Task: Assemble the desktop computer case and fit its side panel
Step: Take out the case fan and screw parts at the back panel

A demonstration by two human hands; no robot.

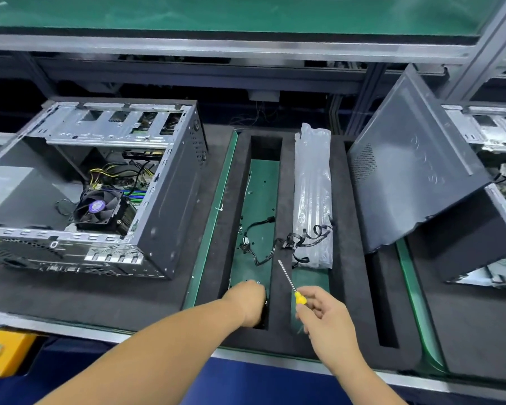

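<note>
Computer case (100, 182) lies open at 9 o'clock on the tabletop (70, 296), side panel (415, 171) leaning tilted at 3 o'clock. Left hand (250, 302) reaches into the foam slot (259, 200), fingers hidden, grip unclear. Right hand (324, 317) pinches a yellow-handled screwdriver (289, 280). Plastic bag (313, 197) at 12.

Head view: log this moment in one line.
left hand reaching into foam slot | right hand holding screwdriver | side panel unfitted

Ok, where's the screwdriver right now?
In the head view, the yellow-handled screwdriver is pinched in the right hand, lower centre, its tip pointing toward the black cables by the plastic bag.
</note>
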